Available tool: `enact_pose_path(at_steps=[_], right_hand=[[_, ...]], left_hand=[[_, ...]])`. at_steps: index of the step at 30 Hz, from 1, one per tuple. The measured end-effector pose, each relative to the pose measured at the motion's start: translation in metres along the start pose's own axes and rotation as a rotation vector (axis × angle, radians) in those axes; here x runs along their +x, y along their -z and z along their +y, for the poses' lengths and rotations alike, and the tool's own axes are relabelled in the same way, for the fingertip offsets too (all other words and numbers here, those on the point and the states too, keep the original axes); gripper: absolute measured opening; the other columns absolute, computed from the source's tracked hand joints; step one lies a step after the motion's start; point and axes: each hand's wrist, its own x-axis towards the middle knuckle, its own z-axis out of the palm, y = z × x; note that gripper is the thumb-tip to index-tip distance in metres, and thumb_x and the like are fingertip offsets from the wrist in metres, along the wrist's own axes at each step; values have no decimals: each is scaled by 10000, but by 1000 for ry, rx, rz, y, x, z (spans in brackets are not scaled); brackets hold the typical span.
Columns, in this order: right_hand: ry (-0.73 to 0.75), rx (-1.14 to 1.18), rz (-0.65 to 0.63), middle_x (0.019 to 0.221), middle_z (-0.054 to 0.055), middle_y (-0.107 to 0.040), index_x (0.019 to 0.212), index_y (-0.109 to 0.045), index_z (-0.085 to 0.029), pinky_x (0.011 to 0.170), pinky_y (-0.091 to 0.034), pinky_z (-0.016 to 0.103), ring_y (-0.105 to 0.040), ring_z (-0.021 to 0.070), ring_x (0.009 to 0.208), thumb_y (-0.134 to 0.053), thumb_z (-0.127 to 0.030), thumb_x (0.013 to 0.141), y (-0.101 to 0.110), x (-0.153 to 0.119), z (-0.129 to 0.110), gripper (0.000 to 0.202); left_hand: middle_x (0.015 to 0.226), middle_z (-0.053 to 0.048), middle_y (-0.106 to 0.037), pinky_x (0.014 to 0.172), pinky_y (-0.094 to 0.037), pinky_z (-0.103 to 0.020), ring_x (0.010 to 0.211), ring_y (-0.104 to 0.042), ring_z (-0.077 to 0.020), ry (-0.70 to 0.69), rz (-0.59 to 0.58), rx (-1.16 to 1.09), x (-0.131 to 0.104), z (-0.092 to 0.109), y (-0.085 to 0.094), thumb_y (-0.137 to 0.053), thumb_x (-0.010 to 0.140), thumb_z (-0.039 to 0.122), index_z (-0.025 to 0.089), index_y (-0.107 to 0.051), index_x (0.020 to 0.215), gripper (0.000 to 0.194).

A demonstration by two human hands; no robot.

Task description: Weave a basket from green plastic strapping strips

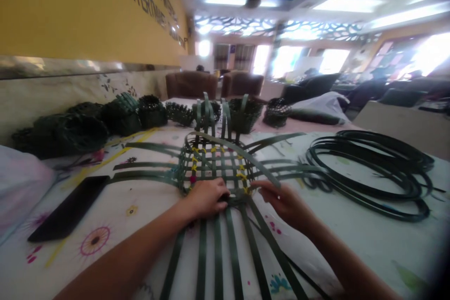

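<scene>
A partly woven basket of dark green strips (220, 164) lies on the table, with yellow ties at its corners and long loose strips spreading out on all sides. My left hand (209, 197) is closed on the near left edge of the weave, fingers curled around the strips there. At the near right corner, my right hand (281, 199) pinches a long loose green strip (246, 153) that arcs over the top of the weave from the far left side.
On the flowered tablecloth (133, 243), a black flat object (70, 208) lies left and coiled green strips (369, 173) lie right. Several green woven baskets (151, 110) line the back. A clear plastic bag (323, 108) is at back right, and a pale bundle (21, 187) far left.
</scene>
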Motion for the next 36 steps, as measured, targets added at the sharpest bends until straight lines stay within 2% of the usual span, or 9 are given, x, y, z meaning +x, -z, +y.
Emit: enact_pose_path(at_steps=[2,5,7,10,14,19,26,32,36], right_hand=[[46,-94,44,1016,84,-702,1068,-717,-203,818,-473,310,-651,201,916,-491,-327,943,5,10,-13,287],[56,-293,-181,1041,84,-666,1040,-719,-201,807,-453,307,-630,218,954,-624,-333,871,-3,29,-31,234],[11,-391,-336,983,76,-658,934,-730,-179,761,-439,293,-630,213,902,-671,-332,826,-13,40,-37,196],[-17,-450,-440,971,64,-653,855,-733,-175,719,-413,275,-627,190,854,-648,-309,825,-22,48,-39,162],[-22,-490,-432,1003,53,-660,887,-738,-200,677,-390,279,-634,186,840,-603,-298,832,-20,49,-39,176],[-18,-532,-424,988,66,-675,879,-726,-189,646,-389,289,-649,197,828,-596,-277,818,-24,48,-40,168],[60,-557,-389,1046,98,-663,944,-693,-153,677,-402,282,-641,192,872,-501,-87,812,-42,40,-35,242],[14,-481,-350,989,34,-665,864,-701,-198,651,-359,286,-631,174,839,-591,-326,865,-29,42,-30,169],[14,-486,-363,986,26,-665,861,-708,-209,629,-329,289,-626,166,820,-592,-354,873,-25,45,-30,186]], left_hand=[[1197,-69,-646,797,-525,-315,982,-669,-244,13,17,-7,0,-1,-1,-649,831,352,230,-688,1165,357],[1202,-54,-649,818,-520,-307,989,-668,-236,-6,16,-29,1,-5,-1,-628,851,366,234,-711,1137,326],[1207,-37,-653,835,-513,-294,993,-665,-220,-32,-6,-50,2,-8,-1,-607,871,364,246,-737,1096,285],[1221,-30,-653,896,-498,-294,1034,-648,-214,-71,-37,-92,3,-15,1,-606,876,340,246,-738,1113,287],[1211,-50,-652,977,-472,-309,1083,-618,-220,-117,-39,-164,6,-19,4,-640,833,293,209,-743,1099,297],[1188,-47,-654,888,-509,-317,1023,-634,-227,-54,-63,-118,8,-12,5,-652,787,283,209,-749,1044,285],[1175,-71,-653,814,-529,-358,1017,-623,-265,-5,-33,57,7,-4,0,-640,785,276,184,-703,1010,251],[1222,-44,-634,898,-508,-336,1067,-626,-242,-48,-50,-54,3,-10,4,-635,837,319,217,-705,1082,274],[1216,-61,-630,949,-485,-337,1075,-624,-234,-62,-56,-164,2,-22,6,-639,850,301,214,-674,1167,331]])
